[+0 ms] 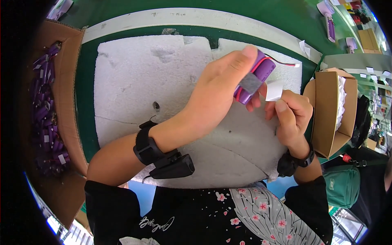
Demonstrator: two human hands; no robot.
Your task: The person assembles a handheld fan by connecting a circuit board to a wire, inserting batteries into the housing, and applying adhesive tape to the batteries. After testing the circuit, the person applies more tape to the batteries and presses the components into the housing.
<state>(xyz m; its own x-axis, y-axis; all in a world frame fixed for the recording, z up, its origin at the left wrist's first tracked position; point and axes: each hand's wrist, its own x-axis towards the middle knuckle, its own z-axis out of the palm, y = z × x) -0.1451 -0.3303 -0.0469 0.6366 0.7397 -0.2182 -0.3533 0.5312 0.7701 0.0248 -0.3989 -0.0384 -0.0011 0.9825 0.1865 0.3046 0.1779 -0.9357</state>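
Observation:
My left hand (224,81) is closed round a purple battery pack (264,69) and holds it tilted above the white foam board (134,81). A grey patch (250,83) lies across the pack's middle. Red and black wires run along the pack, and a small white connector (297,65) sticks out past its far end. Close beside the pack, my right hand (295,112) pinches a small white label (274,90) between thumb and finger. The label's upper edge is near the pack; I cannot tell whether they touch. Part of the pack is hidden by my left fingers.
At the left stands a cardboard box (65,81) with many purple battery packs (45,106) in it. An open cardboard box (326,114) with white paper-like material is at the right. A pale rail (183,17) crosses the green table (253,12). Purple-and-white devices (330,24) lie far right.

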